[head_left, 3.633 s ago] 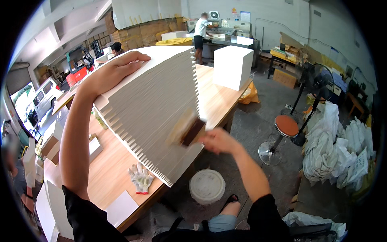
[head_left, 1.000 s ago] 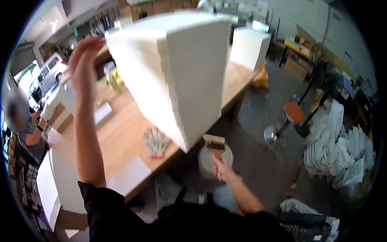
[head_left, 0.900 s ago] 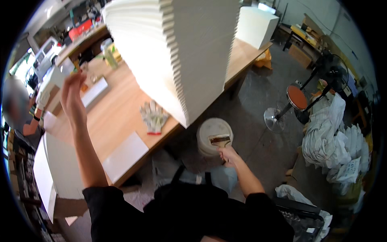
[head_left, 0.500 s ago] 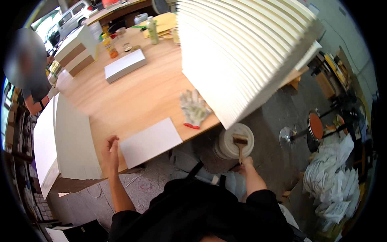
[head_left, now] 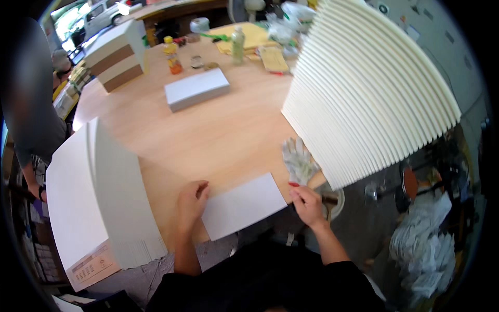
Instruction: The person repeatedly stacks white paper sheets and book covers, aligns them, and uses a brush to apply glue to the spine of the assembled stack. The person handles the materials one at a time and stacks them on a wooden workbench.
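Observation:
A white rectangular sheet or board point(head_left: 244, 205) lies at the near edge of the wooden table point(head_left: 228, 140). Beside its left edge rests my left hand point(head_left: 193, 203), empty, its fingers loosely curled with a gap at the thumb. My right hand point(head_left: 311, 207) is at the sheet's right corner with fingers closed; whatever they hold, if anything, is hidden. Just above it lies a grey work glove point(head_left: 299, 162) with a red cuff, and I cannot tell whether my fingertips touch it. Behind that hand a white bucket point(head_left: 340, 203) is partly covered; a brown patch shows there, possibly the brush.
Tall stacks of white board stand left point(head_left: 117, 192) and right point(head_left: 364, 104). Farther back are a low white stack point(head_left: 197, 88), an orange-liquid bottle point(head_left: 172, 54) and a pale green bottle point(head_left: 237, 46). A person point(head_left: 36, 104) stands left; a red-seated stool point(head_left: 409, 182) is right.
My right hand has come up from the bucket, where it held a brush, to the table edge beside the sheet. The view has shifted left; my left hand stays beside the sheet.

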Motion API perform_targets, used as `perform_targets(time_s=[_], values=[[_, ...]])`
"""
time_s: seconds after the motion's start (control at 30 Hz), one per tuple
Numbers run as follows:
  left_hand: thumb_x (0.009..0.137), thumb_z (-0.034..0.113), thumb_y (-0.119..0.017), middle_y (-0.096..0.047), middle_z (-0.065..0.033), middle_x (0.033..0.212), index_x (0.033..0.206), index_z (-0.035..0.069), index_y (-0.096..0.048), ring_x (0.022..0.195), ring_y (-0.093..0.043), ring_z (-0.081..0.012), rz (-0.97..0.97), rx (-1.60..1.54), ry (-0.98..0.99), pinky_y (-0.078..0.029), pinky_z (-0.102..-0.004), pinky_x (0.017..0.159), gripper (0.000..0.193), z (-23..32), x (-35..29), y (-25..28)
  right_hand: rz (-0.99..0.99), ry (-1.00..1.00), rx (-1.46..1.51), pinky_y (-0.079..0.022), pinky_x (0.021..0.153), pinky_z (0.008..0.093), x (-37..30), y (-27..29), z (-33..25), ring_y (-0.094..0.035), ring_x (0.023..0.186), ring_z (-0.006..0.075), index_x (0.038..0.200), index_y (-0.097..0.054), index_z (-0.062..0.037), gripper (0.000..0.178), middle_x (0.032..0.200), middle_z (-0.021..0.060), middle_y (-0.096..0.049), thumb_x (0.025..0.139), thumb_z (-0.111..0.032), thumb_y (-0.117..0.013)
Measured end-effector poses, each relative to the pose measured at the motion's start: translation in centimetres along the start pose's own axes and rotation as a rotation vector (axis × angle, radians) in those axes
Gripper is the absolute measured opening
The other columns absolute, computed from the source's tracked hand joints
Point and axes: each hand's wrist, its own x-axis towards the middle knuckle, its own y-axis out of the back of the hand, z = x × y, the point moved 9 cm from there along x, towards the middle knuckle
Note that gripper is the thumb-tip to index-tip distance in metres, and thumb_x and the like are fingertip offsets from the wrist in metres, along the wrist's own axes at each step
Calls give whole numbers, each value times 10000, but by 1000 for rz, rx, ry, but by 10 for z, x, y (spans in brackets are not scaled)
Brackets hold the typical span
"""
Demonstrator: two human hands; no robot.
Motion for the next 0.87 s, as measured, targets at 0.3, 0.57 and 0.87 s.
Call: perform_targets(time_s=[0.3,0.57,0.87], values=[[936,180,-701,-760,-128,997,1095,18,-755,868,-713,-233,151,-179,-87,-559,-342,791,233,-27,-4,3,-443,337,-76,-527,937,427,95,-99,-24,-669,1061,340,1044,-740,-29,204,1077,135,-744,957,-198,-664],[940,219,-715,-752,-103,954,1073,25,-762,832,-695,-191,155,-219,-53,-555,-326,776,240,-39,9,7,-267,299,60,-545,886,394,71,-63,-26,-700,973,336,1022,-738,11,198,1058,165,-749,971,-151,-636],[928,241,-731,-715,-78,945,1162,35,-686,865,-688,-223,406,-48,16,-541,-368,770,315,-25,130,35,-1399,-221,11,-568,797,451,-158,-221,180,-735,853,353,1033,-764,-43,418,902,209,-753,991,-420,-587]])
